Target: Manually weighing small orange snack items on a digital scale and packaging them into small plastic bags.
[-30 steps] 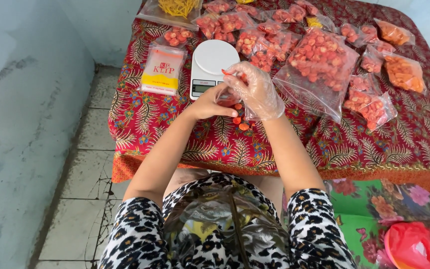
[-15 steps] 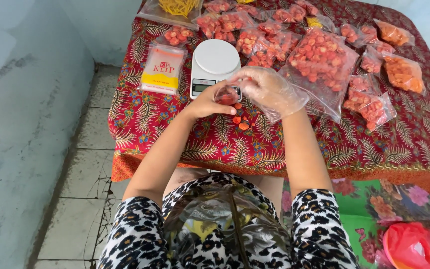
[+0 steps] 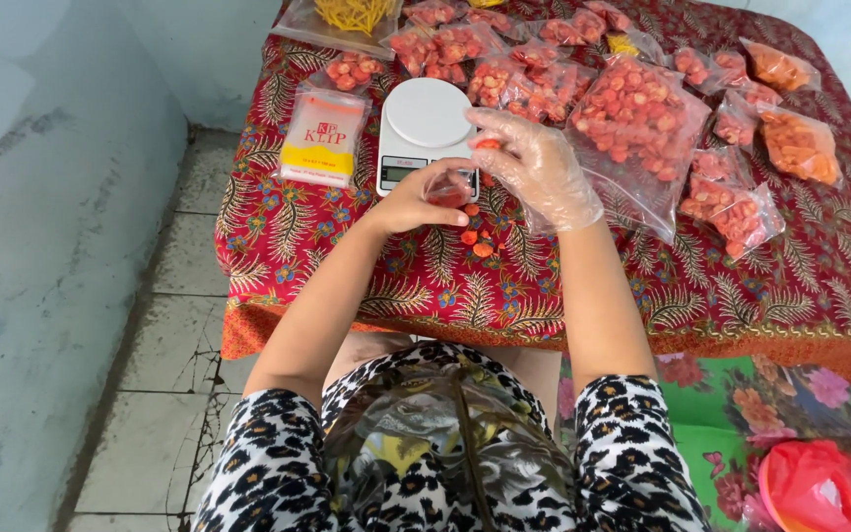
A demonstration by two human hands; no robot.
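A: What is the left hand (image 3: pixel 416 202) doing?

B: Its fingers are pinched on a small clear bag (image 3: pixel 448 187) with a few red pieces inside, just this side of the white kitchen scale (image 3: pixel 424 128). It sits where it did half a second ago.

A: And the right hand (image 3: pixel 542 167)?

B: It wears a thin clear plastic glove. Thumb and forefinger are closed on one small orange-red piece (image 3: pixel 488 144), held just above and to the right of the bag's mouth, over the scale's near corner. The other fingers spread loosely toward the big bag of red pieces (image 3: pixel 637 123).

A: What has changed?

B: Half a second ago the gloved fingers were down against the bag's mouth and no piece showed between them. Now the hand is raised a little, fingers turned toward the scale, with the piece plainly in the pinch. A second ago the hand was lower and closer to the body.

A: Anything below the fingers?

B: A few loose orange-red pieces (image 3: pixel 475 241) lie on the red patterned cloth (image 3: pixel 347 266), just below the left fingertips. A packet of empty bags (image 3: pixel 320 138) lies left of the scale.
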